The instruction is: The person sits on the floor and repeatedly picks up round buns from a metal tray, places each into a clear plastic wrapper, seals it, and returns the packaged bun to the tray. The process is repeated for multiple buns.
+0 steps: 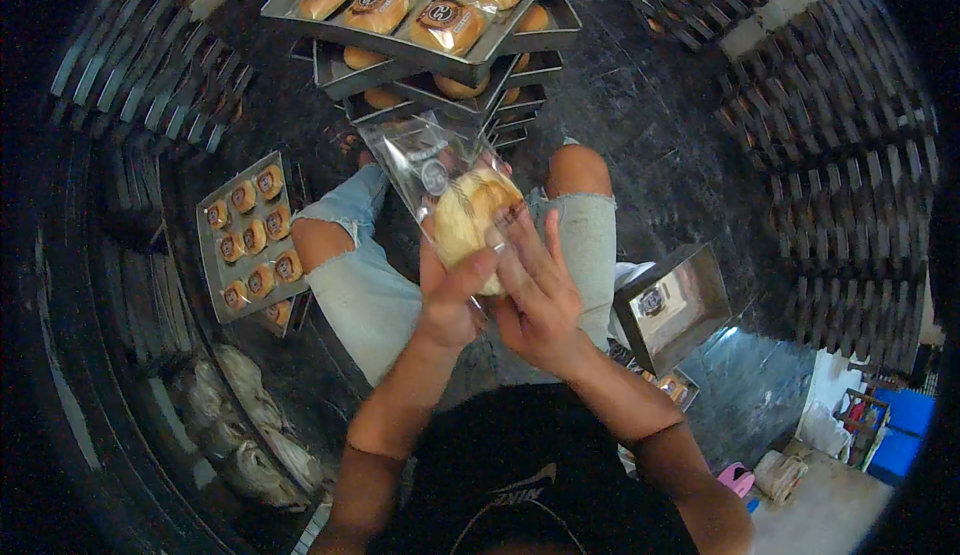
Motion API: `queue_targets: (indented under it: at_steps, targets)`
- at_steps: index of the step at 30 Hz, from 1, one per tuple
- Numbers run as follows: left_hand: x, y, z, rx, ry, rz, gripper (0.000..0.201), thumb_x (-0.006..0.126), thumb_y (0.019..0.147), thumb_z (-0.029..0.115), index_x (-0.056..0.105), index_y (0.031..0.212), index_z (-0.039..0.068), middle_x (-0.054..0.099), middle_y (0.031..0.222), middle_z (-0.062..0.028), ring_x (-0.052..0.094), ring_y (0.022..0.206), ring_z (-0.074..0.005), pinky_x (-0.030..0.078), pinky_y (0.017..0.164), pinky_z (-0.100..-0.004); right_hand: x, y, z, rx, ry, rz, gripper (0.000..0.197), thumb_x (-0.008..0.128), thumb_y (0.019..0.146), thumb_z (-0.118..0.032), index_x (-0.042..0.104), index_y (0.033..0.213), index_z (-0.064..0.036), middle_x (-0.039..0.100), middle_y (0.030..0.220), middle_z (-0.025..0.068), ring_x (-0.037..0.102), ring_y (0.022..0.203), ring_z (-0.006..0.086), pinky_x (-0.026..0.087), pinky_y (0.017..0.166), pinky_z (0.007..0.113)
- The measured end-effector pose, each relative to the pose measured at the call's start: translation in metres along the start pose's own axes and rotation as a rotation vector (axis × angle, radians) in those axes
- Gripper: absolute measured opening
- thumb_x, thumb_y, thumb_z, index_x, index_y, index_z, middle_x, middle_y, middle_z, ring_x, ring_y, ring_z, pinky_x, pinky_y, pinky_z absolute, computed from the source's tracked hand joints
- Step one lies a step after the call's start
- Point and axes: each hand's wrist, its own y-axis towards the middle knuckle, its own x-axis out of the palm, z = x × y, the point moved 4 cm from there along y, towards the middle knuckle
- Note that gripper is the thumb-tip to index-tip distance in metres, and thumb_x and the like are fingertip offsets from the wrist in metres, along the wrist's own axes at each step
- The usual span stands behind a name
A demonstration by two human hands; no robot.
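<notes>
A pale bread bun [462,223] is partly inside a clear plastic bag [400,152] with dark print, held up between my knees. My left hand [447,295] grips the bun and bag from the left, its thumb across the front. My right hand [543,300] is pressed against the bun's lower right side, with the fingers laid over it and the bag. Ahead of my hands, a metal tray [487,55] carrying several wrapped buns [447,27] tops a stack.
More bun trays [365,83] are stacked crosswise below the top one. Another tray [215,255] of buns is beside my left knee. By my right leg stands a metal box [722,290] with printed clear bags [655,302] inside. Racks of dark trays [850,185] line the right side.
</notes>
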Motion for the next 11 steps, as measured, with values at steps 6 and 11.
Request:
queue_targets:
  at_steps: [6, 11]
  targets:
    - [-0.033, -0.014, -0.008, -0.143, -0.33, 0.101, 0.094, 0.073, 0.092, 0.021, 0.016, 0.163, 0.002, 0.037, 0.161, -0.022, 0.038, 0.151, -0.0356, 0.031, 0.124, -0.0459, 0.02, 0.007, 0.005, 0.007, 0.037, -0.011, 0.065, 0.075, 0.08, -0.002, 0.059, 0.143, -0.0031, 0.059, 0.148, 0.0191, 0.05, 0.144, 0.0381, 0.02, 0.123, 0.065]
    - [-0.03, -0.005, -0.009, -0.174, 0.151, 0.051, 0.094, 0.07, 0.095, 0.04, 0.015, 0.165, 0.008, 0.028, 0.167, -0.0228, 0.031, 0.153, -0.0397, 0.028, 0.125, -0.0525, 0.042, 0.017, 0.019, 0.065, -0.035, -0.215, 0.086, 0.082, 0.078, -0.017, 0.046, 0.155, -0.0056, 0.042, 0.162, 0.0192, 0.033, 0.155, 0.0341, 0.011, 0.126, 0.063]
